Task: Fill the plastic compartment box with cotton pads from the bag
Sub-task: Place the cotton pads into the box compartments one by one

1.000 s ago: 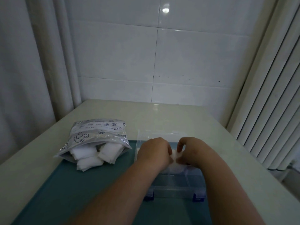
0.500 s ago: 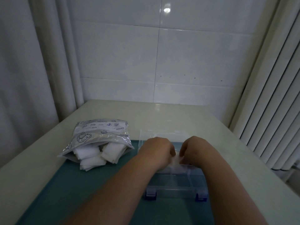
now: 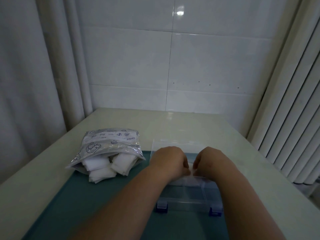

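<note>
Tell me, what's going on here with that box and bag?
A person is filling a clear compartment box on a teal mat. The left hand and right hand meet over a far compartment, pinching what looks like a white cotton pad. The near compartment looks empty. The open bag lies to the left, spare pads spilling from its mouth.

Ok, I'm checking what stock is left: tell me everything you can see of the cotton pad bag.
The bag is a glossy, see-through plastic pouch printed with dark blue shell drawings and "Content". It lies partly on the pale table, partly on the teal mat, its mouth open toward the person, white cotton pads spilling out.
</note>
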